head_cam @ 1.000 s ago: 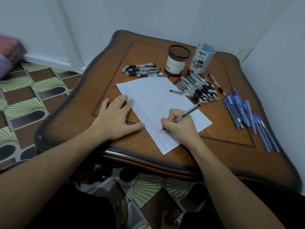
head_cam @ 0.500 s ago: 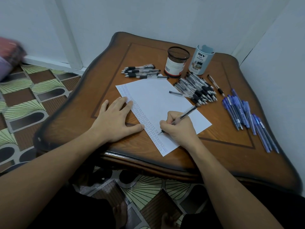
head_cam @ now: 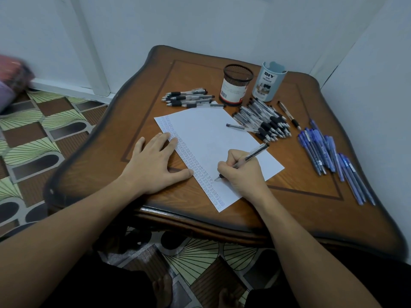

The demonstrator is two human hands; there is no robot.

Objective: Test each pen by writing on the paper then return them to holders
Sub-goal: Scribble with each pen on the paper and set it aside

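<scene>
1. The left grip (head_cam: 153, 165) lies flat, palm down, fingers straight and slightly spread, thumb out to the side.
2. The right grip (head_cam: 242, 172) is curled, thumb and fingers pinching a pen (head_cam: 252, 154).
3. Both forearms are bare, reaching forward, well apart.

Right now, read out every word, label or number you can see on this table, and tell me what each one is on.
"DIY": top of the label on the blue holder.
"DESK ORGANIZER": small print below it, same label.
Mesh holder: a white label with a barcode, its print too small to read.
Paper: rows of tiny pen marks down its left edge, too small to read.
Blue pens: print on the barrels, too small to read.
</scene>
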